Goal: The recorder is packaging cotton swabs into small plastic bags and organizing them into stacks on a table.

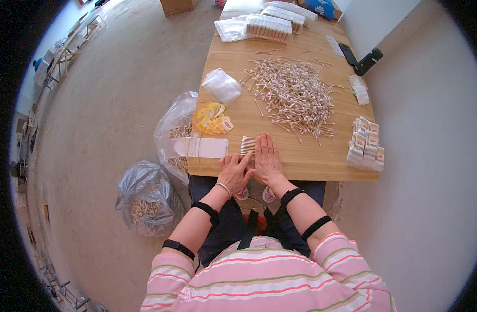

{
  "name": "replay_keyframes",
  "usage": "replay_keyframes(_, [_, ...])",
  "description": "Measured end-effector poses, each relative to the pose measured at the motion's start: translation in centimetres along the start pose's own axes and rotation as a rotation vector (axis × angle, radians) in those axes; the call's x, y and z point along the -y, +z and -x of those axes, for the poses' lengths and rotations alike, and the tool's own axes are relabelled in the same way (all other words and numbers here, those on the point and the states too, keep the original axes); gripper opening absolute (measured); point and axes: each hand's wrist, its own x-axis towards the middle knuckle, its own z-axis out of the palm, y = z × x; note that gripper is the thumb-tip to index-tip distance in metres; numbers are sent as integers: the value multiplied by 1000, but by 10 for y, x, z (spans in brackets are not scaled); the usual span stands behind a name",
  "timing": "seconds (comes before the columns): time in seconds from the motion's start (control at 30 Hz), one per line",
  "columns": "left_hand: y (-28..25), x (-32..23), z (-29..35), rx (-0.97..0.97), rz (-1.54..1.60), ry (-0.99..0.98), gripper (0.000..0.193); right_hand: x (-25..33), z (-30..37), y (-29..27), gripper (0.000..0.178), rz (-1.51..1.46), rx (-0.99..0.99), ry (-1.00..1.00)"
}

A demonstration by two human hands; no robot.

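A short, neat row of cotton swabs [247, 145] lies side by side near the table's front edge. My right hand [268, 162] rests flat along the row's right side, fingers straight and pointing away from me. At the row's near end is my left hand [235, 170], fingers apart, its index finger reaching to the swabs. Neither hand grips anything. Left of the row lies a white card strip [210, 147]. Behind that strip sit yellow printed labels [212, 118] in a loose heap. Part of the row is hidden under my fingers.
A large loose pile of cotton swabs [295, 93] covers the table's middle. Packed swab bundles [366, 145] stand front right; clear-wrapped packs [268, 27] lie at the back. Plastic sleeves [221, 86] sit left, a phone [347, 54] right. Filled bags [147, 195] stand on the floor left.
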Motion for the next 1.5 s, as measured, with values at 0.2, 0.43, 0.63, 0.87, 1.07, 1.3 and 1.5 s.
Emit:
replay_keyframes(0.2, [3,2,-1,-12,-34,32,57,-1,1,4,72,-10,-33,1])
replay_keyframes(0.43, [-2,-4,-4,-2,-11,-17,61,-1,1,3,81,-8,-37,-2])
replay_keyframes(0.63, [4,-1,-6,12,-35,-23,62,0,0,-2,92,59,40,1])
replay_keyframes(0.87, [2,-2,-9,36,-30,-29,62,-1,-1,-1,91,33,32,8])
replay_keyframes(1.07, [4,-2,-11,32,-29,-91,63,2,-1,-6,85,59,73,10])
replay_keyframes(1.3, [5,-2,-14,48,-12,-106,58,1,0,-3,80,91,76,17])
replay_keyframes(1.5, [10,-1,-16,24,-21,-132,59,1,0,-6,78,87,93,11])
